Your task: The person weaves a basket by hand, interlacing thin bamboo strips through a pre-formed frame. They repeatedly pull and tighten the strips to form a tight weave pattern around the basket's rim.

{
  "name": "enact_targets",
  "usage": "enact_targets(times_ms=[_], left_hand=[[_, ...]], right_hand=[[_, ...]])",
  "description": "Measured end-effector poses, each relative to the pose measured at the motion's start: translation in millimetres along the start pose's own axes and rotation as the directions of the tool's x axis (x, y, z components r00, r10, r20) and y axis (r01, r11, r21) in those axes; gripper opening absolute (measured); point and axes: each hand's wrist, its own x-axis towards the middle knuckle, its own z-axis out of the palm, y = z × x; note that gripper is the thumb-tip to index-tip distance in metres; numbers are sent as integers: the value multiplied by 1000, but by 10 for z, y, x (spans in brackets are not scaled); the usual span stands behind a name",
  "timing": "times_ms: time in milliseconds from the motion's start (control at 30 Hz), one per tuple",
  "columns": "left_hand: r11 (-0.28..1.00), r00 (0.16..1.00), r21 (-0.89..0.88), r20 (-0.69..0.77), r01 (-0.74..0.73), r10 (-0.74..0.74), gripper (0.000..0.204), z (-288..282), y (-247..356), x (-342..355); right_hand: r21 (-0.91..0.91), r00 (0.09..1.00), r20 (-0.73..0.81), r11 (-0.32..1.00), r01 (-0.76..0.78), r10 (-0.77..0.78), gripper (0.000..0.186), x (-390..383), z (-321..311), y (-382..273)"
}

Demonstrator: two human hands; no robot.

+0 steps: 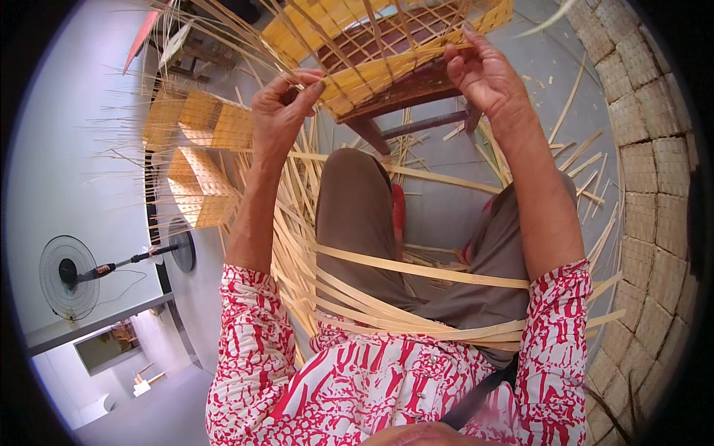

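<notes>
A half-woven yellow basket [357, 85] with upright bamboo splints rests on a dark red wooden stool [405, 100] beyond my knees. My left hand [282, 108] is closed at the basket's near left corner, thumb and forefinger pinching a yellow strip [401, 57] that runs along the near wall. At the near right side, my right hand [487, 78] has its thumb and fingers pinched on the same strip. The strip passes among the upright splints. Long pale bamboo strips [416, 267] lie across my lap.
Several woven yellow baskets [197, 186] with long loose splints stand at the left. A stack of woven panels [647, 171] lines the right side. Loose strips and scraps [576, 167] litter the floor. A standing fan [69, 276] is at far left.
</notes>
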Motion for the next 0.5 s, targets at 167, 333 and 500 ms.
enact_targets(times_ms=[167,333,500], left_hand=[[992,995,-83,-46,-91,87,4,71,-36,-79],[996,997,31,-3,-82,82,6,37,-104,-130],[977,985,133,-24,-165,170,34,77,52,-136]], right_hand=[[-122,986,5,979,164,-164,16,-71,155,-165],[-44,985,103,988,145,-140,15,19,17,-136],[-102,977,5,972,210,-211,17,8,68,-98]])
